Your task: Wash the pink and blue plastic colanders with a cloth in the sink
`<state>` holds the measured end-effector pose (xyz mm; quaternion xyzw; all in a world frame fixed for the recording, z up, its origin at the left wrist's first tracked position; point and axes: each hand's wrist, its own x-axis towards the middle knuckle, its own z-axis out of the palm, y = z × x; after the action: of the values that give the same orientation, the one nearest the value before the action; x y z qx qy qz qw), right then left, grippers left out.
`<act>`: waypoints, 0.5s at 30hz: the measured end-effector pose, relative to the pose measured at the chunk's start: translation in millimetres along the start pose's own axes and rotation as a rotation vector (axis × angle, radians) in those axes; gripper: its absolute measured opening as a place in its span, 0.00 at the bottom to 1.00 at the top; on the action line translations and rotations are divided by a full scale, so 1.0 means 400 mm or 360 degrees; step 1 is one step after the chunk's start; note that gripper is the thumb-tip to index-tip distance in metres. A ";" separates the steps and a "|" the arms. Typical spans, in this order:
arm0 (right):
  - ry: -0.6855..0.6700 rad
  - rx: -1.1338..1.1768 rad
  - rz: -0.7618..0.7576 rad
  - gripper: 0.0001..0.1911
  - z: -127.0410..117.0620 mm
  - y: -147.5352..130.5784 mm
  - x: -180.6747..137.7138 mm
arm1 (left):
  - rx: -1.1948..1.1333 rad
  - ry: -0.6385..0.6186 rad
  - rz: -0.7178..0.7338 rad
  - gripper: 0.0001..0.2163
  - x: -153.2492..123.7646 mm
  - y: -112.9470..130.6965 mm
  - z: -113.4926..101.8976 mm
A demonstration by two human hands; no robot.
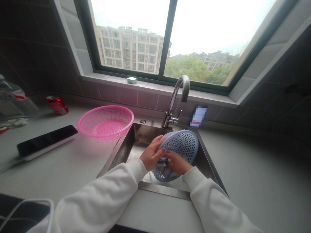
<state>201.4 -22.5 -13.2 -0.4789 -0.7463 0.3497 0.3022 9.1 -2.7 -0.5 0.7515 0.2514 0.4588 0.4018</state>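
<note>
A blue perforated plastic basket [186,142] is tilted on its side over the metal sink [141,133], its open face toward me. My left hand [152,154] grips the basket's left rim, thumb on the near side. Inside the basket, my right hand [177,162] is closed on a crumpled grey cloth [162,162] that lies against the wall. The right fingertips are partly hidden by the cloth and my left hand.
The faucet [173,100] rises behind the basket. Left of the sink stand a pink basket [107,121], a red can [57,105], a black-topped device [47,142] and a plastic bottle [17,98]. A blurred-out card [198,116] leans behind the right corner.
</note>
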 end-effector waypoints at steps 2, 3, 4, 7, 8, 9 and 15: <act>0.0220 0.0053 0.0094 0.12 -0.018 0.011 -0.002 | 0.0030 0.0009 -0.0021 0.26 0.000 0.003 -0.004; 0.0342 0.0122 0.0135 0.11 -0.026 0.010 -0.003 | 0.0036 0.0002 -0.0028 0.26 -0.001 0.005 -0.003; 0.0448 0.0240 0.0158 0.11 -0.031 0.004 -0.004 | 0.0040 -0.0023 -0.0032 0.26 -0.001 0.007 -0.001; 0.0496 0.0657 0.0116 0.17 -0.026 -0.032 -0.006 | 0.0026 -0.0111 -0.0016 0.25 -0.004 0.012 0.009; 0.0421 0.0727 0.0097 0.17 -0.018 -0.044 -0.005 | 0.0007 -0.0093 -0.0002 0.25 -0.006 0.013 0.012; 0.0301 0.0714 0.0083 0.16 -0.009 -0.053 -0.004 | -0.0015 -0.0056 0.0014 0.25 -0.007 0.013 0.013; -0.0154 -0.0055 -0.0199 0.12 0.013 -0.014 0.000 | -0.0018 -0.0030 0.0038 0.25 -0.016 0.009 -0.007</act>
<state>194.4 -25.2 -11.7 -0.4190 -0.7944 0.3401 0.2787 3.7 -8.4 0.3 0.7564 0.2361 0.4580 0.4029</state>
